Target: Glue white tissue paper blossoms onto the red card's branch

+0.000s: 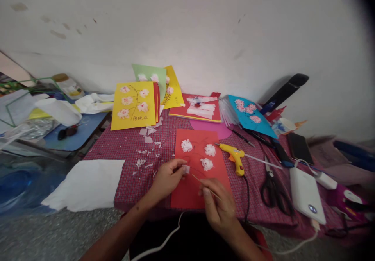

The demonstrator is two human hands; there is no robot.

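Before me lies a red paper card (202, 196) with several white tissue flowers (206, 164) stuck on it and thin drawn branches. My left hand (170, 176) is over the card's left edge, thumb and fingers pinching a small pale paper piece (185, 169). Over the card's lower right, my right hand (218, 203) grips a thin wooden stick (199, 179), its tip pointing toward the paper piece but apart from it. A yellow glue gun (236, 156) rests on its side, nozzle over the card's upper right edge.
Finished flower cards (133, 106) lean at the back left. Black scissors (274, 188) and a white power bank (307, 196) lie on the right, with cables around. Paper scraps (140, 162) litter the checked cloth (129, 186); a white sheet (88, 183) hangs over its left edge.
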